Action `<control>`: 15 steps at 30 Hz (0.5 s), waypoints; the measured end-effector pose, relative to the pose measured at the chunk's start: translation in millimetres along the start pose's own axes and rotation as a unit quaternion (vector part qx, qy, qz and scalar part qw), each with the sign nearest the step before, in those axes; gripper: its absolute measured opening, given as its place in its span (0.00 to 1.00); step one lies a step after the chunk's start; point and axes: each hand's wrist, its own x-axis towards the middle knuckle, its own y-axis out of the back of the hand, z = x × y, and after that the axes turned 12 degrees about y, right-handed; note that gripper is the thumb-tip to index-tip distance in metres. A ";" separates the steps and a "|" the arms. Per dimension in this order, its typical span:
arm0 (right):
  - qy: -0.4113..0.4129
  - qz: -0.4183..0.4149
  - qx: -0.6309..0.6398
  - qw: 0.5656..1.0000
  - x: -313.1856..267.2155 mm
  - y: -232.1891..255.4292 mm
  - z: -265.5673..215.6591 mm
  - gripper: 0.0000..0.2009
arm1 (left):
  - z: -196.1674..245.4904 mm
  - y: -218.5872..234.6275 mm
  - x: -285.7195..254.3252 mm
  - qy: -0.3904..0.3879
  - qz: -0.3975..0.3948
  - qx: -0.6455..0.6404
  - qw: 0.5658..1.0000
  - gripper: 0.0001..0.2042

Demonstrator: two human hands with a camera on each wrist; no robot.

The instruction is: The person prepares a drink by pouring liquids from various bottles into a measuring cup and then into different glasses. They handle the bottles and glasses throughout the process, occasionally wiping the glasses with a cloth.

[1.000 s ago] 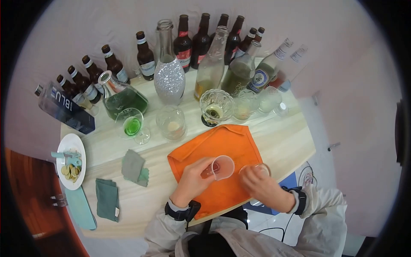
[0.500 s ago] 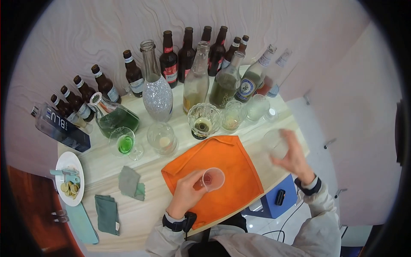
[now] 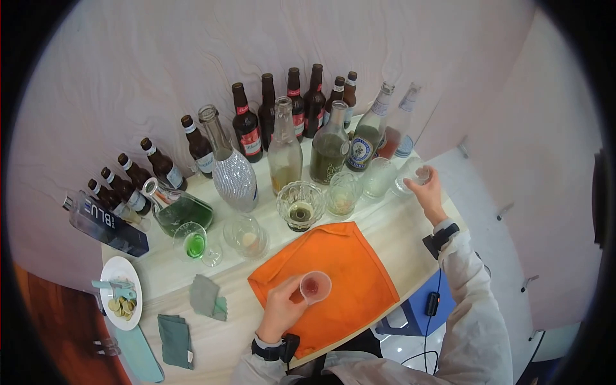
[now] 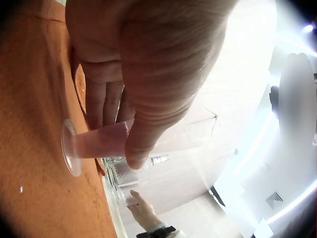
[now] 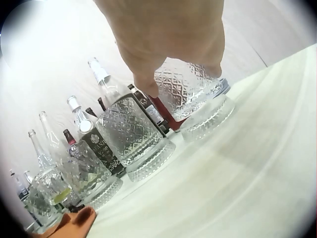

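My left hand (image 3: 282, 309) holds a small clear footed glass (image 3: 316, 287) with a pinkish-red inside, over the orange cloth (image 3: 359, 276). In the left wrist view, thumb and fingers wrap the narrow body of this glass (image 4: 101, 141), and its wide round foot is right at the cloth. At the back right of the table, my right hand (image 3: 428, 191) grips a patterned glass tumbler (image 3: 405, 181) from above. Seen from the right wrist, thumb and fingertips span the sides of that tumbler (image 5: 181, 91), its thick base close over the pale tabletop.
Other cut-glass tumblers (image 3: 380, 178) and a glass bowl (image 3: 300, 202) line up left of my right hand. Behind stand several bottles (image 3: 247, 125) and a sparkling decanter (image 3: 234, 179). At left are a green-filled glass (image 3: 195, 245), folded cloths (image 3: 174, 341) and a plate (image 3: 131, 266) with sliced fruit.
My right hand has carried the tumbler from beside the orange cloth to the back right, next to the other glasses. The left hand stays over the cloth with its glass.
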 end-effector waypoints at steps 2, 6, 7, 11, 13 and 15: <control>-0.006 0.000 0.006 1.000 0.4 -3.6 -7.5 0.42 | -0.2 0.3 0.8 0.010 -0.008 -0.004 1.000 0.17; 0.010 0.003 0.013 1.000 3.1 -7.0 5.5 0.43 | -2.1 -0.8 0.7 0.011 -0.011 0.003 1.000 0.16; 0.015 -0.005 -0.014 1.000 2.8 -5.4 7.2 0.44 | -4.1 -0.8 0.4 0.019 -0.014 0.000 1.000 0.16; 0.113 0.070 -0.118 0.984 33.6 4.3 -2.0 0.47 | -6.5 -1.2 1.9 0.026 -0.004 -0.014 1.000 0.15; 0.126 0.079 -0.069 0.986 69.0 4.0 -28.4 0.48 | -4.2 -0.9 1.1 0.018 -0.009 -0.001 1.000 0.15; 0.131 0.094 -0.008 0.987 114.3 -5.7 -53.9 0.48 | -0.8 -0.8 1.2 0.017 -0.013 -0.001 1.000 0.16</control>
